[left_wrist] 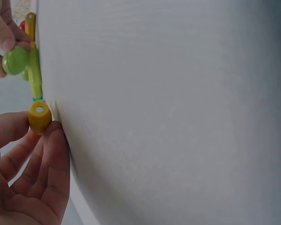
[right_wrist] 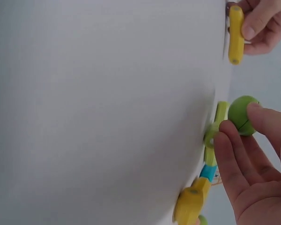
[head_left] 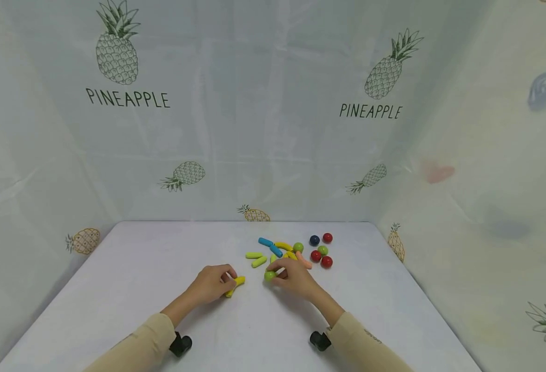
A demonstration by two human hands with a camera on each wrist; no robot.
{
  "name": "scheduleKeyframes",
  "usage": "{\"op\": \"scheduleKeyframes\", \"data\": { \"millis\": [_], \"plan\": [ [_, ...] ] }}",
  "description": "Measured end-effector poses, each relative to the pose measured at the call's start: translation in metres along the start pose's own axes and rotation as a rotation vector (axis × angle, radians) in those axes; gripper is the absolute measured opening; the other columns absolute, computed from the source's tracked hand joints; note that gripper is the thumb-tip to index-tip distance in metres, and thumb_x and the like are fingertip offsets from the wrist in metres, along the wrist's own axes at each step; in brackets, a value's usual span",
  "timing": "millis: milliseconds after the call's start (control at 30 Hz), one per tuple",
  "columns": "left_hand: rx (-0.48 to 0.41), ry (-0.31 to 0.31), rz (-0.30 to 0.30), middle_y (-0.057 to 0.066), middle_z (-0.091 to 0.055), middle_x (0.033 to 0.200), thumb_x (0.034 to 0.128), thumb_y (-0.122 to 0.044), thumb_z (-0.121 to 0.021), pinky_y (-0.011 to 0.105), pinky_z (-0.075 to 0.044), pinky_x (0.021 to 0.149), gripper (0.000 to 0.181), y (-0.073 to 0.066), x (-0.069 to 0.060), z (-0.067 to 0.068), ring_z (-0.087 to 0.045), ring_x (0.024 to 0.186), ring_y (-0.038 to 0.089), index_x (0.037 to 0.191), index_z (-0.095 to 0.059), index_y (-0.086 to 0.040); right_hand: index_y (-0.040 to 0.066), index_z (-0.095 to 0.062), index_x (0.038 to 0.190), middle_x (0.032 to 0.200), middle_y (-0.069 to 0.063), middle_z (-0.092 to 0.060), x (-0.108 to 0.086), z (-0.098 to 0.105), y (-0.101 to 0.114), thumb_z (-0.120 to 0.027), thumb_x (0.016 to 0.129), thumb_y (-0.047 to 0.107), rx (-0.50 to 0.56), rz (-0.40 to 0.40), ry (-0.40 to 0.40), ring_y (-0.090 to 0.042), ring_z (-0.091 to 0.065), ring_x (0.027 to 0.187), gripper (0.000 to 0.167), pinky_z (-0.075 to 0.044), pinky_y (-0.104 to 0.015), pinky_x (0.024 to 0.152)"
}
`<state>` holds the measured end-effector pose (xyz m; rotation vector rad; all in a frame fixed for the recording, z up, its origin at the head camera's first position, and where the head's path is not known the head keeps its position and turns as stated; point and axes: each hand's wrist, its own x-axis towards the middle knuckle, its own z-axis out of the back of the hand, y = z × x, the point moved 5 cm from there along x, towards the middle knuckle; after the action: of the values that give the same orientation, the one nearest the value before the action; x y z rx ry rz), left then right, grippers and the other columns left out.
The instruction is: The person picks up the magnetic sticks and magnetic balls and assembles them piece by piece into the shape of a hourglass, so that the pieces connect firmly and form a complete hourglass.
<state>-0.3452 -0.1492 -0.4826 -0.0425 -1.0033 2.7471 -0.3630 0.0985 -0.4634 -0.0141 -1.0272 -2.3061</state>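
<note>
My left hand (head_left: 214,283) pinches a curved yellow stick (head_left: 239,280) between thumb and fingers, low over the white table. In the left wrist view, one end of this yellow stick (left_wrist: 40,117) faces the camera. Across from it, my right hand (head_left: 295,279) holds a small green ball (head_left: 270,276) at its fingertips. A seam line shows on the green ball (right_wrist: 242,115) in the right wrist view. Just beyond the hands lie lime-green sticks (head_left: 259,262), blue sticks (head_left: 265,242), other yellow curved sticks (head_left: 283,246) and an orange stick (head_left: 304,261), partly behind the right hand.
Farther right on the table (head_left: 161,258) are red balls (head_left: 327,262), a dark blue ball (head_left: 314,240) and more green balls (head_left: 323,250). A pale curtain (head_left: 263,103) printed with pineapples hangs behind the table and along its sides.
</note>
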Motion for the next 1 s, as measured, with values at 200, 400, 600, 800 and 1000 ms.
{"op": "scheduleKeyframes", "data": {
  "millis": [200, 400, 600, 800, 1000],
  "plan": [
    [-0.004, -0.001, 0.002, -0.004, -0.066, 0.086, 0.0959, -0.018, -0.079, 0.029, -0.052, 0.061, 0.011, -0.001, -0.001, 0.001, -0.059, 0.072, 0.013, 0.106, -0.074, -0.018, 0.008, -0.077, 0.117, 0.115, -0.003, -0.075, 0.007, -0.011, 0.001, -0.080, 0.094, 0.006, -0.013, -0.022, -0.004, -0.018, -0.072, 0.091, 0.023, -0.059, -0.022, 0.080],
    [-0.009, 0.002, 0.003, -0.005, -0.066, 0.086, 0.0960, -0.018, -0.078, 0.029, -0.052, 0.060, 0.011, 0.000, 0.000, 0.001, -0.059, 0.071, 0.013, 0.106, -0.074, -0.018, 0.005, -0.076, 0.119, 0.114, -0.004, -0.076, 0.014, -0.021, 0.010, -0.080, 0.095, 0.007, -0.031, -0.004, 0.012, -0.021, -0.070, 0.093, 0.024, -0.061, -0.028, 0.083],
    [-0.020, 0.010, 0.007, -0.004, -0.067, 0.087, 0.0965, -0.018, -0.078, 0.029, -0.052, 0.060, 0.011, 0.002, 0.001, -0.001, -0.060, 0.071, 0.013, 0.107, -0.074, -0.018, 0.006, -0.077, 0.120, 0.115, -0.003, -0.077, 0.020, -0.029, 0.016, -0.080, 0.095, 0.008, -0.040, -0.039, 0.008, -0.015, -0.068, 0.089, 0.025, -0.059, -0.026, 0.082],
    [-0.018, 0.012, 0.011, -0.004, -0.067, 0.087, 0.0967, -0.019, -0.077, 0.029, -0.052, 0.060, 0.012, 0.002, 0.001, -0.001, -0.060, 0.071, 0.013, 0.108, -0.074, -0.017, 0.010, -0.077, 0.122, 0.115, 0.000, -0.076, 0.024, -0.034, 0.016, -0.080, 0.096, 0.011, -0.048, -0.077, 0.009, -0.010, -0.066, 0.086, 0.026, -0.056, -0.023, 0.081],
    [-0.033, 0.011, 0.021, -0.004, -0.067, 0.088, 0.0972, -0.019, -0.076, 0.028, -0.053, 0.060, 0.012, 0.003, 0.000, 0.000, -0.061, 0.071, 0.013, 0.108, -0.074, -0.017, 0.011, -0.076, 0.121, 0.112, 0.000, -0.077, 0.025, -0.035, 0.015, -0.079, 0.097, 0.010, -0.040, -0.101, 0.008, -0.010, -0.064, 0.085, 0.025, -0.056, -0.024, 0.079]
  ]
}}
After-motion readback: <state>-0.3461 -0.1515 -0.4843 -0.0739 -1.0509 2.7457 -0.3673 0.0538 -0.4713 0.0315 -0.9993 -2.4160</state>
